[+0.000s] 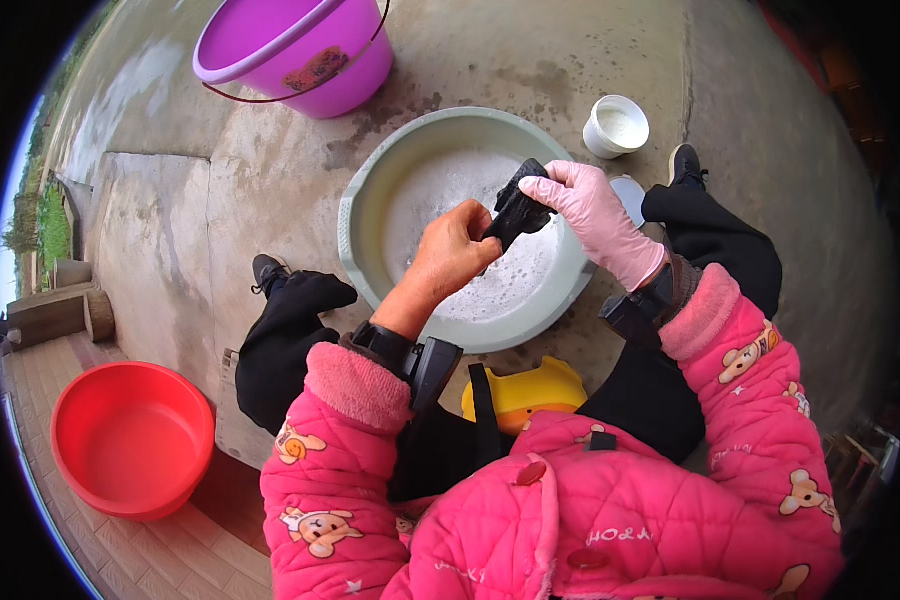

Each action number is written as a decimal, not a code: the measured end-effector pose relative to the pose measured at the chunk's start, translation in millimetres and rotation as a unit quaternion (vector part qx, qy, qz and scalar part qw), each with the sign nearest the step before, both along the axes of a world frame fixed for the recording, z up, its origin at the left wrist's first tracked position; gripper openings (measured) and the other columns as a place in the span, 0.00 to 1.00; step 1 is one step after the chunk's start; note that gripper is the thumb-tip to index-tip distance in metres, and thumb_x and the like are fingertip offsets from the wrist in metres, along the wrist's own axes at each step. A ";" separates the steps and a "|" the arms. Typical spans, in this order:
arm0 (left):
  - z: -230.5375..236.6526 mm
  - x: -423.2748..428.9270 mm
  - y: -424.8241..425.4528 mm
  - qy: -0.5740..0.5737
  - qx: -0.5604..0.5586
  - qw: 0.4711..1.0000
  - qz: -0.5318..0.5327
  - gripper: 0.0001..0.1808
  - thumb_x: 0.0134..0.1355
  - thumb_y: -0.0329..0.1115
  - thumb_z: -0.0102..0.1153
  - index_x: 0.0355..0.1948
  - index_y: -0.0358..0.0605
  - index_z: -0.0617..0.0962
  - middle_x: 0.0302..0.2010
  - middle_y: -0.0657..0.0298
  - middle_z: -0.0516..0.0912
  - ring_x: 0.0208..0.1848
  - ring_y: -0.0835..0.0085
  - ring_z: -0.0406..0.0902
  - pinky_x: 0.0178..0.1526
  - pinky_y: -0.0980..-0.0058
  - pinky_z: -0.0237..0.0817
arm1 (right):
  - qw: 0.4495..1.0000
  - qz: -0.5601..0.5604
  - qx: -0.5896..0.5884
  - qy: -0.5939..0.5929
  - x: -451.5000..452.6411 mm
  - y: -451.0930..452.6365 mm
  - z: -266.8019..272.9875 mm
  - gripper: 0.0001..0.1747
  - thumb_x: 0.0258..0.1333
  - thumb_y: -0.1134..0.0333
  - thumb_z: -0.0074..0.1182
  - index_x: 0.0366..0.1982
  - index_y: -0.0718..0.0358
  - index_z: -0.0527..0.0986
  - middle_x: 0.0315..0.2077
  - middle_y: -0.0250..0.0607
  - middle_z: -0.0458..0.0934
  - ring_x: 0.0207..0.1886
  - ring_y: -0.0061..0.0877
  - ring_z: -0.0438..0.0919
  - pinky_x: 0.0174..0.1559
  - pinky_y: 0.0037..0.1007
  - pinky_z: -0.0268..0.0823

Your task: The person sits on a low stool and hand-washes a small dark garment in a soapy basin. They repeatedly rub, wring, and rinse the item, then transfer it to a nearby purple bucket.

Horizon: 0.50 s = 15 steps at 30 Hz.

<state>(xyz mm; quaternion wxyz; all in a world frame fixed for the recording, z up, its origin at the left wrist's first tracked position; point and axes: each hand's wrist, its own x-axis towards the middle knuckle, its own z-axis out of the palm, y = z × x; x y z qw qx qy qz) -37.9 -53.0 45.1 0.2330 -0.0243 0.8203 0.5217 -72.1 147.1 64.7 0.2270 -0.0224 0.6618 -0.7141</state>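
Observation:
A wet black cloth item (521, 208) is stretched between my two hands above a pale green plastic basin (360, 247). My bare left hand (454, 247) grips its lower end. My right hand (596, 221), in a pink rubber-like glove, pinches its upper end between thumb and fingers. White suds and cloudy water (487, 296) fill the bottom of the basin. Whether the cloth is a sock or something else, I cannot tell.
A purple bucket (367, 67) with a handle stands beyond the basin at the left. A white tub (616, 127) holding white powder and a round lid (628, 199) sit to the right. A red basin (131, 442) is at lower left. A yellow seat-like object (532, 386) lies between my legs.

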 end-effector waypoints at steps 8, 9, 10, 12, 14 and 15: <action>-44.8 10.8 4.0 -0.027 0.088 0.995 0.025 0.26 0.47 0.29 0.62 0.51 0.40 0.76 0.46 0.55 0.81 0.48 0.64 0.78 0.52 0.69 0.68 | 0.970 -0.009 -0.210 -0.124 4.9 -3.4 27.1 0.11 0.62 0.67 0.54 0.40 0.69 0.76 0.35 0.36 0.80 0.39 0.21 0.79 0.47 0.25 0.71; -50.8 10.9 4.4 -0.048 0.112 0.992 0.030 0.26 0.48 0.26 0.60 0.52 0.40 0.75 0.45 0.57 0.81 0.49 0.65 0.77 0.53 0.69 0.68 | 0.966 -0.011 -0.229 -0.124 4.1 -3.2 28.7 0.11 0.62 0.67 0.54 0.40 0.68 0.76 0.35 0.36 0.80 0.39 0.21 0.79 0.48 0.26 0.71; -56.4 11.1 4.9 -0.068 0.135 0.988 0.035 0.26 0.49 0.23 0.58 0.53 0.41 0.74 0.44 0.58 0.81 0.50 0.67 0.76 0.54 0.70 0.67 | 0.961 -0.013 -0.247 -0.123 3.2 -2.6 29.8 0.10 0.63 0.68 0.53 0.40 0.68 0.76 0.35 0.36 0.80 0.40 0.22 0.79 0.49 0.27 0.71; -63.7 9.2 3.2 -0.074 0.136 0.987 0.048 0.21 0.54 0.23 0.55 0.51 0.41 0.75 0.42 0.63 0.81 0.47 0.72 0.76 0.53 0.72 0.67 | 0.956 -0.027 -0.268 -0.114 -0.4 -0.3 31.6 0.09 0.63 0.69 0.52 0.40 0.67 0.76 0.35 0.36 0.80 0.42 0.24 0.79 0.50 0.29 0.70; -65.8 6.3 -0.7 -0.087 0.166 0.978 0.094 0.16 0.57 0.26 0.53 0.48 0.42 0.77 0.41 0.63 0.81 0.44 0.74 0.76 0.51 0.73 0.66 | 0.950 -0.051 -0.287 -0.109 -5.4 3.5 32.2 0.08 0.63 0.69 0.52 0.39 0.66 0.76 0.35 0.36 0.80 0.41 0.24 0.79 0.50 0.30 0.70; -65.1 5.5 -2.7 -0.105 0.181 0.971 0.114 0.14 0.59 0.28 0.53 0.46 0.43 0.78 0.40 0.63 0.81 0.43 0.75 0.76 0.50 0.74 0.66 | 0.946 -0.064 -0.298 -0.106 -7.7 5.4 31.4 0.07 0.63 0.69 0.52 0.38 0.66 0.76 0.35 0.36 0.80 0.41 0.25 0.79 0.50 0.31 0.70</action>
